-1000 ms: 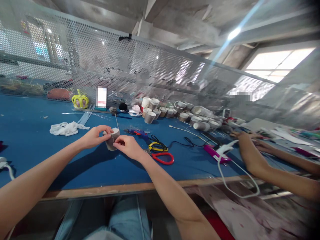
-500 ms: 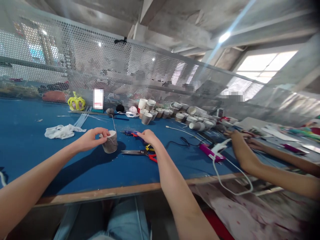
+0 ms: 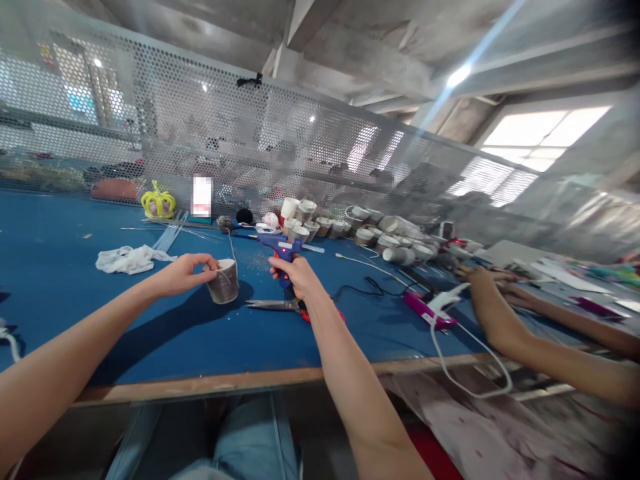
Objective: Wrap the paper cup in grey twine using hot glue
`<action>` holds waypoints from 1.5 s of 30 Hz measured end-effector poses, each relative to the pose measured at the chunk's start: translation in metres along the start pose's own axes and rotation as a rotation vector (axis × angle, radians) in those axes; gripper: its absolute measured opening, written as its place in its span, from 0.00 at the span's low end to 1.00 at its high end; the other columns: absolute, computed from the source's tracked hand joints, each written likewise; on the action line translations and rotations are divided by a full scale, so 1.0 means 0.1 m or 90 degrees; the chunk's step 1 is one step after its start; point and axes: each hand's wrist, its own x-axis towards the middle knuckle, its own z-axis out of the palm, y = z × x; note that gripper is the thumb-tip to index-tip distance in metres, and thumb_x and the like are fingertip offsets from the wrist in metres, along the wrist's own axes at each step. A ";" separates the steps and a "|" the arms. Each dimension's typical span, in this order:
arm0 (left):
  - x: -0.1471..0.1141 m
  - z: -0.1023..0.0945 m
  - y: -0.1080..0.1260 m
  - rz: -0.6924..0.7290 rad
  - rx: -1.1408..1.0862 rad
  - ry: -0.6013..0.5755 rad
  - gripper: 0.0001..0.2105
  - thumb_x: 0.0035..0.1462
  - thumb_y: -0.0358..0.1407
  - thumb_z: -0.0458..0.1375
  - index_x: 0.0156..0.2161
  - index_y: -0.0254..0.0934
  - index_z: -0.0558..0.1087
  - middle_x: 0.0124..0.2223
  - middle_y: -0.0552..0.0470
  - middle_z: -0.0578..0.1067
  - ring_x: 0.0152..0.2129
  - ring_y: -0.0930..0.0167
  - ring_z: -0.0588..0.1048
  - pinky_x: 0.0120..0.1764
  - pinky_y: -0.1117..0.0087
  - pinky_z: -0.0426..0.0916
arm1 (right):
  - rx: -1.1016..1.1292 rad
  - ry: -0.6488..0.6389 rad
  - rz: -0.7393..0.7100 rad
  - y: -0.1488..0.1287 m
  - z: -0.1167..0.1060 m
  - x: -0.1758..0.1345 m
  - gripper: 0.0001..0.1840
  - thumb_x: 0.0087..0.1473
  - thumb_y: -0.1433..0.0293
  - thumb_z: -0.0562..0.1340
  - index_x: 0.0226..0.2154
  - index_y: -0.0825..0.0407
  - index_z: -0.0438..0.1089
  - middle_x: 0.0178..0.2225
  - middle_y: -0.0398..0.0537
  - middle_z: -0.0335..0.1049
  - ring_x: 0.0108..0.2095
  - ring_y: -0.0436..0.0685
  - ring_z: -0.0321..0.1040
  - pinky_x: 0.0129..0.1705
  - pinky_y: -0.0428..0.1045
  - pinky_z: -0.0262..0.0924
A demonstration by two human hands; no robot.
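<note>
My left hand [image 3: 193, 273] is closed on the rim of a small grey cord-wrapped cup [image 3: 223, 285] with a pale inside, which stands slightly tilted on the blue table. A strand of cord leads from the cup up to a grey ball of yarn [image 3: 225, 223]. My right hand [image 3: 295, 272] is wrapped round the handle of a blue glue gun [image 3: 281, 248], raised above the table with its nozzle pointing left. A glue stick pokes out of its back. Scissors [image 3: 274, 305] lie beneath my right wrist, their red handles partly covered by it.
A crumpled white cloth [image 3: 129, 259] lies at left, near a yellow crown-shaped item [image 3: 159, 200]. Several wrapped cups [image 3: 395, 241] are piled along the mesh partition [image 3: 320, 140]. At right, a co-worker's arms [image 3: 500, 313] reach over the table beside a magenta device [image 3: 425, 311] with a white cable.
My right hand has picked the glue gun up off the table and turned it upright, nozzle to the left. My left hand stays at the cup.
</note>
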 end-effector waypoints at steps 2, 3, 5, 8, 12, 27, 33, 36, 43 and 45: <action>0.01 0.01 -0.05 -0.011 -0.033 0.007 0.10 0.50 0.40 0.49 0.29 0.35 0.66 0.35 0.48 0.72 0.34 0.68 0.69 0.40 0.68 0.62 | -0.015 -0.033 -0.031 -0.02 0.07 -0.07 0.09 0.40 0.68 0.61 0.22 0.57 0.65 0.14 0.40 0.63 0.13 0.44 0.58 0.14 0.39 0.52; 0.02 0.02 -0.08 -0.018 -0.051 0.014 0.10 0.51 0.40 0.50 0.29 0.35 0.66 0.34 0.48 0.72 0.33 0.69 0.69 0.39 0.68 0.63 | -0.026 -0.054 -0.051 -0.03 0.10 -0.10 0.09 0.41 0.67 0.61 0.23 0.58 0.66 0.13 0.40 0.62 0.13 0.43 0.56 0.14 0.39 0.50; 0.03 0.04 -0.15 -0.028 -0.095 0.043 0.11 0.50 0.41 0.50 0.29 0.34 0.66 0.32 0.49 0.72 0.31 0.69 0.69 0.37 0.68 0.63 | -0.054 -0.086 -0.090 -0.05 0.15 -0.16 0.11 0.43 0.65 0.59 0.24 0.58 0.67 0.11 0.38 0.59 0.12 0.43 0.54 0.14 0.40 0.50; 0.05 0.06 -0.22 -0.042 -0.139 0.072 0.10 0.49 0.41 0.51 0.29 0.34 0.65 0.31 0.51 0.72 0.30 0.71 0.69 0.37 0.69 0.63 | -0.122 -0.114 -0.129 -0.06 0.21 -0.24 0.13 0.44 0.63 0.58 0.23 0.57 0.67 0.10 0.37 0.56 0.11 0.44 0.52 0.13 0.40 0.50; 0.05 0.07 -0.25 -0.061 -0.139 0.085 0.10 0.48 0.40 0.52 0.28 0.34 0.66 0.28 0.52 0.70 0.27 0.72 0.68 0.34 0.70 0.62 | -0.221 -0.133 -0.160 -0.08 0.26 -0.32 0.13 0.44 0.61 0.57 0.22 0.56 0.65 0.10 0.38 0.57 0.10 0.44 0.53 0.14 0.41 0.51; 0.05 0.04 -0.22 -0.057 -0.106 0.078 0.10 0.49 0.40 0.51 0.29 0.34 0.66 0.28 0.53 0.70 0.27 0.72 0.68 0.34 0.70 0.62 | -0.388 -0.078 -0.198 -0.10 0.31 -0.38 0.17 0.46 0.62 0.56 0.13 0.52 0.61 0.09 0.40 0.57 0.14 0.48 0.58 0.21 0.43 0.56; 0.05 0.04 -0.22 -0.048 -0.108 0.075 0.09 0.50 0.39 0.50 0.29 0.34 0.66 0.27 0.54 0.69 0.27 0.73 0.67 0.34 0.71 0.61 | -0.413 -0.068 -0.211 -0.10 0.32 -0.40 0.15 0.46 0.62 0.56 0.15 0.53 0.62 0.10 0.41 0.59 0.14 0.48 0.58 0.21 0.43 0.55; 0.04 0.03 -0.21 -0.050 -0.107 0.073 0.09 0.50 0.39 0.50 0.29 0.34 0.66 0.27 0.53 0.69 0.27 0.73 0.67 0.34 0.70 0.61 | -0.409 -0.064 -0.209 -0.11 0.34 -0.40 0.14 0.46 0.62 0.56 0.16 0.53 0.63 0.10 0.41 0.59 0.14 0.48 0.58 0.21 0.44 0.55; 0.05 0.03 -0.22 -0.055 -0.103 0.072 0.09 0.50 0.39 0.51 0.28 0.34 0.65 0.27 0.53 0.69 0.27 0.72 0.67 0.34 0.70 0.61 | -0.426 -0.063 -0.220 -0.14 0.29 -0.38 0.18 0.46 0.64 0.56 0.11 0.51 0.58 0.07 0.39 0.56 0.13 0.48 0.58 0.25 0.44 0.57; 0.04 0.03 -0.23 -0.054 -0.103 0.072 0.09 0.50 0.40 0.51 0.28 0.34 0.65 0.27 0.53 0.69 0.27 0.72 0.67 0.34 0.70 0.61 | -0.431 -0.060 -0.216 -0.15 0.29 -0.38 0.18 0.46 0.64 0.55 0.10 0.51 0.57 0.06 0.39 0.55 0.13 0.48 0.57 0.26 0.44 0.58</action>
